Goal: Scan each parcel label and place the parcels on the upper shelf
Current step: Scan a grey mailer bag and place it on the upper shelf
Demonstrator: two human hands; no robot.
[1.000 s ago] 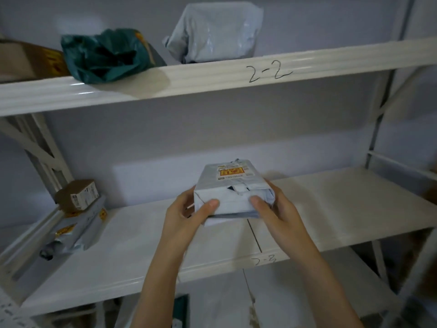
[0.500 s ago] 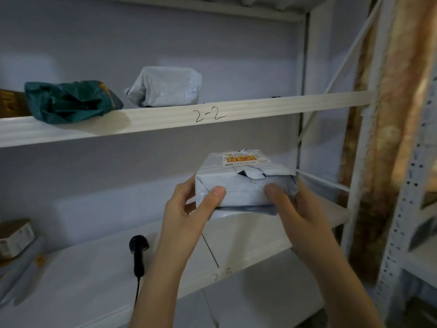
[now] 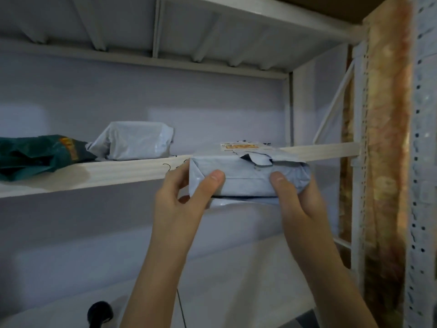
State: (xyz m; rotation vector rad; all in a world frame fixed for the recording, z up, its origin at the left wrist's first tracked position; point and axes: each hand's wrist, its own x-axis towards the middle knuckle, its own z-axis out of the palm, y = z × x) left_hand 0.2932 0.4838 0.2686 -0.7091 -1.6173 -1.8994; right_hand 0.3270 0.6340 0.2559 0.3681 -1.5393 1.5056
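Note:
A grey plastic-wrapped parcel (image 3: 247,178) with a yellow-and-white label on top is held in the air by both hands, level with the front edge of the upper shelf (image 3: 123,172). My left hand (image 3: 186,200) grips its left end, thumb on the near face. Its right end sits in my right hand (image 3: 293,200), whose thumb also presses on the near face. The parcel's far part overlaps the shelf edge; whether it rests on the shelf I cannot tell.
On the upper shelf lie a grey bagged parcel (image 3: 134,140) and, at the left, a dark green one (image 3: 37,156). A black handheld scanner (image 3: 99,314) lies on the lower shelf. White perforated uprights (image 3: 423,185) stand at the right.
Both hands have lifted the parcel from just above the lower shelf up and to the right, to the height of the upper shelf. The view has tilted upward.

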